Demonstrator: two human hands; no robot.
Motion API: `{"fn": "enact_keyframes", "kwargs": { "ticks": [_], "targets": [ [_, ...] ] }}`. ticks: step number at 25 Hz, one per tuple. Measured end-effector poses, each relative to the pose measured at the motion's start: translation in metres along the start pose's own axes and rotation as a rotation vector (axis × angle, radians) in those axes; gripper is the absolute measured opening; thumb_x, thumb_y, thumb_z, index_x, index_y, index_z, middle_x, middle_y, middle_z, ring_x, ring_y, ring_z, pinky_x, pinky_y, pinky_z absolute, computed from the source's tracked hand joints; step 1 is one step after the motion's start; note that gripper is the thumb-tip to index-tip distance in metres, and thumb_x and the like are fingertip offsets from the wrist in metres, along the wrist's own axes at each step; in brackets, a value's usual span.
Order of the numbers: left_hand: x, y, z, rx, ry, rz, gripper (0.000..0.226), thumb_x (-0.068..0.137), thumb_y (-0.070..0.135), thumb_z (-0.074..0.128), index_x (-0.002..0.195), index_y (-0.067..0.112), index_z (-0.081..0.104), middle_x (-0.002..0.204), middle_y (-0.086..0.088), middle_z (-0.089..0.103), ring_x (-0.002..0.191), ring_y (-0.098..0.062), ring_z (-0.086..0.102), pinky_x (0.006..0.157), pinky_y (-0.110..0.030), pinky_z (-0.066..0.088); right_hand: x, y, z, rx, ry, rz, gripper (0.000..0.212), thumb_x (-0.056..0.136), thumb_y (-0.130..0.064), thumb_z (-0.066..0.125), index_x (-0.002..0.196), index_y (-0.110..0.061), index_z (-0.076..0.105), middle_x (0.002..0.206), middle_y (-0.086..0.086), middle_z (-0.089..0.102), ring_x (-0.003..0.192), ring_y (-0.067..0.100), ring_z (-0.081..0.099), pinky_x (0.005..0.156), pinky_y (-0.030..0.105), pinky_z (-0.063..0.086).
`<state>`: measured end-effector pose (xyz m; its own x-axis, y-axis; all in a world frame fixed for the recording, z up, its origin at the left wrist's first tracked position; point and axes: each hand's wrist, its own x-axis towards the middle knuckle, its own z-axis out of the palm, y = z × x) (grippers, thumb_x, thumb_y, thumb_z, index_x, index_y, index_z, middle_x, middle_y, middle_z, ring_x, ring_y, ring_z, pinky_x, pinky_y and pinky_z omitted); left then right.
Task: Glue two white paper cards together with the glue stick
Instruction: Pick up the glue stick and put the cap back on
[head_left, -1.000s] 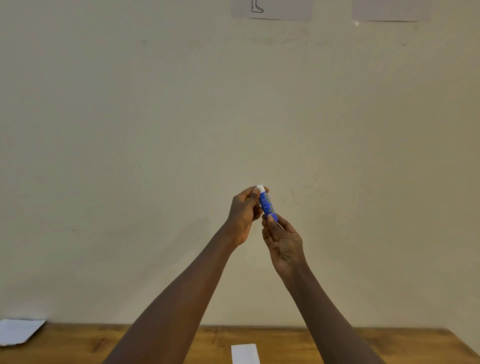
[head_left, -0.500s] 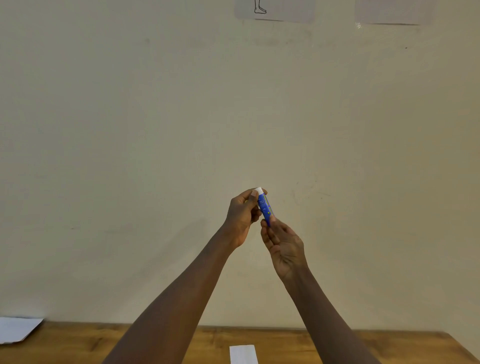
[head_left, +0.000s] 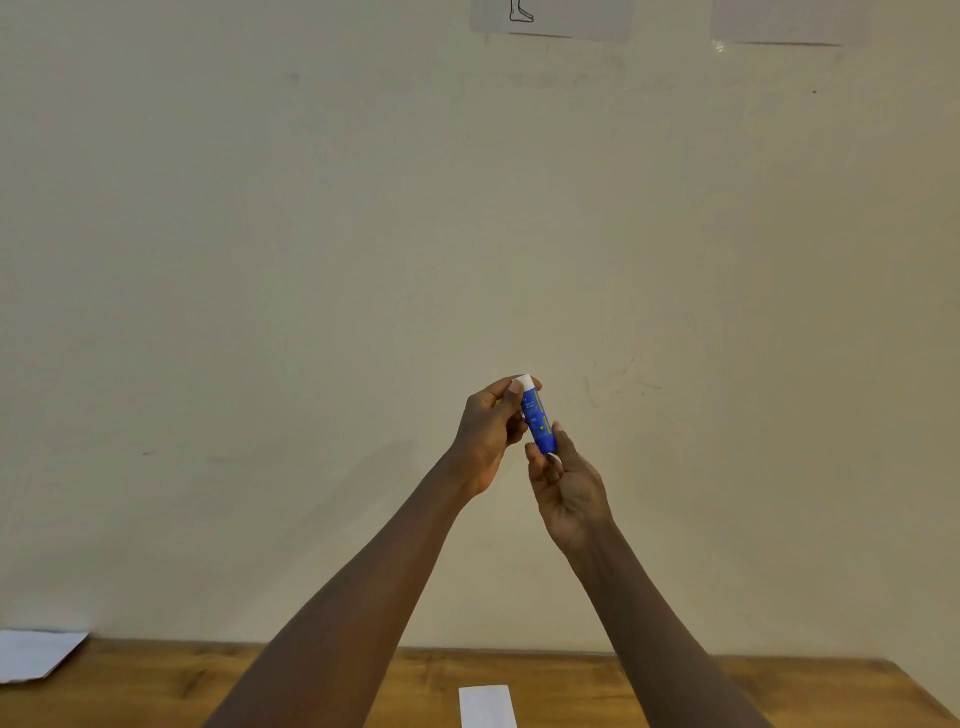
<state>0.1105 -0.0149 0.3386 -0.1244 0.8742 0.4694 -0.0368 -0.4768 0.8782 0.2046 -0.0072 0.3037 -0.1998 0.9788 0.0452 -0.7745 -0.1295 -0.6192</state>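
Blue glue stick (head_left: 539, 423): your left hand (head_left: 488, 434) pinches its white top, your right hand (head_left: 569, 491) grips its base. White card (head_left: 487, 705) lies at 6 o'clock on the tabletop (head_left: 571, 688).

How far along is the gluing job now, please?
Done: nothing visible on the cards. In hand: the left hand pinches the white top of the blue glue stick, and the right hand holds its base, probably uncapping it. Left: rub glue on the white card lying on the wooden table, then press a second card on.
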Motion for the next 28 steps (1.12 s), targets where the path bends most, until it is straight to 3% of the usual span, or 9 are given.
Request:
{"fn": "enact_keyframes", "kwargs": {
  "ticks": [4,9,12,15,18,22,26,28],
  "targets": [
    [0.002,-0.001,0.003,-0.039,0.050,-0.037,0.026,0.097,0.022,0.037,0.098,0.012,0.061,0.075,-0.001,0.051,0.065,-0.013,0.040,0.068,-0.024,0.043,-0.001,0.003,-0.001,0.091,-0.053,-0.160,0.022,0.084,-0.004,0.057,0.063,-0.006,0.050,0.084,0.015,0.061,0.062,0.015,0.071,0.055,0.020,0.058],
    [0.005,0.001,0.005,-0.065,0.106,-0.090,0.027,0.097,0.021,0.036,0.103,0.011,0.060,0.078,-0.001,0.053,0.065,-0.012,0.042,0.068,-0.024,0.044,-0.002,0.003,0.004,0.023,-0.026,-0.232,0.020,0.081,-0.001,0.059,0.063,-0.005,0.052,0.084,0.017,0.063,0.063,0.018,0.071,0.063,0.025,0.060],
    [0.004,0.005,0.004,-0.042,0.065,-0.098,0.032,0.097,0.022,0.036,0.118,0.007,0.055,0.080,-0.001,0.052,0.068,-0.013,0.045,0.069,-0.023,0.045,-0.003,0.002,0.005,0.037,0.011,-0.251,0.015,0.081,-0.001,0.059,0.068,-0.006,0.053,0.086,0.017,0.063,0.062,0.016,0.071,0.061,0.021,0.059],
    [0.004,0.011,0.003,-0.097,0.050,-0.111,0.029,0.097,0.019,0.037,0.122,0.023,0.050,0.090,0.000,0.055,0.078,-0.014,0.050,0.073,-0.027,0.043,-0.003,-0.001,0.005,0.144,0.008,-0.198,0.007,0.082,-0.004,0.058,0.077,-0.008,0.055,0.085,0.016,0.062,0.058,0.015,0.070,0.058,0.019,0.058],
    [0.008,0.018,0.002,-0.208,0.150,-0.127,0.037,0.097,0.011,0.034,0.131,0.023,0.042,0.108,-0.004,0.059,0.098,-0.018,0.056,0.089,-0.037,0.038,-0.005,-0.003,0.005,0.161,-0.015,-0.156,0.001,0.083,-0.006,0.057,0.083,-0.006,0.056,0.088,0.016,0.062,0.058,0.014,0.070,0.061,0.020,0.059],
    [0.011,0.022,0.006,-0.234,0.118,-0.079,0.036,0.097,0.014,0.036,0.131,0.023,0.042,0.129,-0.008,0.056,0.117,-0.025,0.052,0.102,-0.046,0.035,-0.005,-0.002,0.009,0.109,-0.003,-0.159,0.002,0.083,-0.002,0.057,0.083,-0.004,0.057,0.088,0.016,0.062,0.057,0.015,0.070,0.059,0.021,0.058],
    [0.012,0.019,0.006,-0.383,0.119,-0.052,0.043,0.097,0.017,0.033,0.139,0.024,0.027,0.132,-0.012,0.052,0.114,-0.027,0.052,0.100,-0.044,0.039,-0.006,-0.003,0.010,0.051,0.027,-0.187,0.007,0.081,0.001,0.058,0.078,-0.006,0.057,0.086,0.016,0.062,0.062,0.019,0.069,0.056,0.019,0.058],
    [0.012,0.017,0.006,-0.453,0.109,-0.043,0.041,0.098,0.018,0.031,0.138,0.020,0.028,0.131,-0.012,0.052,0.110,-0.024,0.052,0.097,-0.040,0.040,-0.007,-0.003,0.008,0.026,0.034,-0.191,0.008,0.081,0.000,0.059,0.077,-0.006,0.057,0.086,0.016,0.062,0.071,0.023,0.067,0.054,0.019,0.058]
  ]
}}
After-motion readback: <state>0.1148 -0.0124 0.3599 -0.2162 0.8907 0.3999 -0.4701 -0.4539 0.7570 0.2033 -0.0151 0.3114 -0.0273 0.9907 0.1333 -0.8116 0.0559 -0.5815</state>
